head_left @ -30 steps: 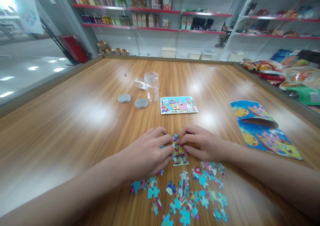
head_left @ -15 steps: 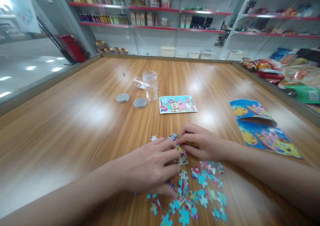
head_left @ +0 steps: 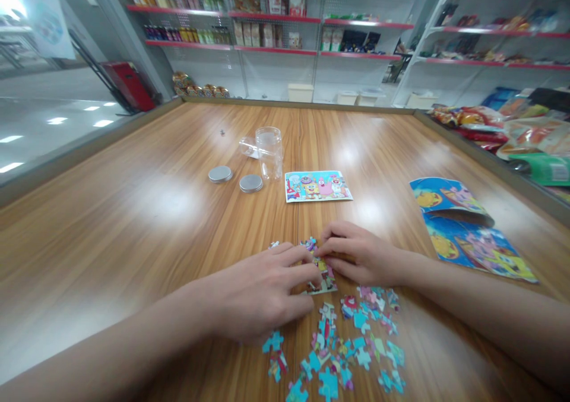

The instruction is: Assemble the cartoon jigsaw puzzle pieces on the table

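Observation:
A partly joined jigsaw puzzle [head_left: 328, 282] lies flat on the table between my hands, its yellow and pink figures partly covered by fingers. My left hand [head_left: 267, 289] reaches over its left side, fingers bent and tips pressed onto the pieces. From the upper right, my right hand [head_left: 358, 252] grips the puzzle's edge with bent fingers; whether a single piece is pinched there is hidden. Loose puzzle pieces [head_left: 328, 384], mostly light blue, are scattered nearer me. One pale piece [head_left: 274, 244] shows just beyond my left hand. Behind the puzzle lies a printed picture card [head_left: 318, 187] with cartoon figures.
Farther back are a standing clear plastic jar [head_left: 269, 152], another lying jar [head_left: 247, 146] and two silver lids [head_left: 220, 174]. A folded blue cartoon sheet [head_left: 478, 236] lies at right. Snack packets [head_left: 472, 117] sit beyond the table's right edge, and stocked shelves [head_left: 276, 19] stand behind.
My left hand has shifted slightly left, its thumb drawing up toward the fingers, uncovering blue pieces below and more of the puzzle's lower edge. My right hand stays nearly in place.

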Demonstrator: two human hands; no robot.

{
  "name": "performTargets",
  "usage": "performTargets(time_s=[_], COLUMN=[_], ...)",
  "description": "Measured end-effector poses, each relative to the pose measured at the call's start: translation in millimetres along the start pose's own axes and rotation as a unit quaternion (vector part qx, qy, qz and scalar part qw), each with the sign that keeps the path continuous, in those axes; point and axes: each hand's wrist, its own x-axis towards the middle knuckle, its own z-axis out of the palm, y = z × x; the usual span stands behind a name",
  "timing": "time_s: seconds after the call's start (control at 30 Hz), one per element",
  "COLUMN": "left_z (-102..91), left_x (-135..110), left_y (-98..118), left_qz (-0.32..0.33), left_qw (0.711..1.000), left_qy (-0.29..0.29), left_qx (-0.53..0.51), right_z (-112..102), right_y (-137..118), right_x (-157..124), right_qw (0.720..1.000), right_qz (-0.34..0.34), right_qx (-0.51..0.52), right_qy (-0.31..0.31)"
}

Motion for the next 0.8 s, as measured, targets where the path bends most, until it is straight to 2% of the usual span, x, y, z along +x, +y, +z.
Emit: performTargets(time_s=[0.17, 0.43, 0.8], left_z=[2.9, 5.3, 5.6], left_x=[-1.6, -2.2, -3.6], left_y=[-6.3, -6.3, -9.1], left_qz=[-0.071, -0.103, -0.103], left_qw=[0.996, 0.995, 0.995], left_qy=[0.055, 0.005, 0.009], left_qx=[0.006, -0.002, 0.008], right_z=[-0.7, 0.5, 2.4], right_y=[-1.1, -1.0, 1.6], right_x=[0.4, 0.4, -2.3], right_qw=[1.000, 1.000, 0.999], right_qz=[0.000, 0.016, 0.037], right_qx=[-0.001, -0.016, -0.016], right_qy=[-0.001, 0.008, 0.034])
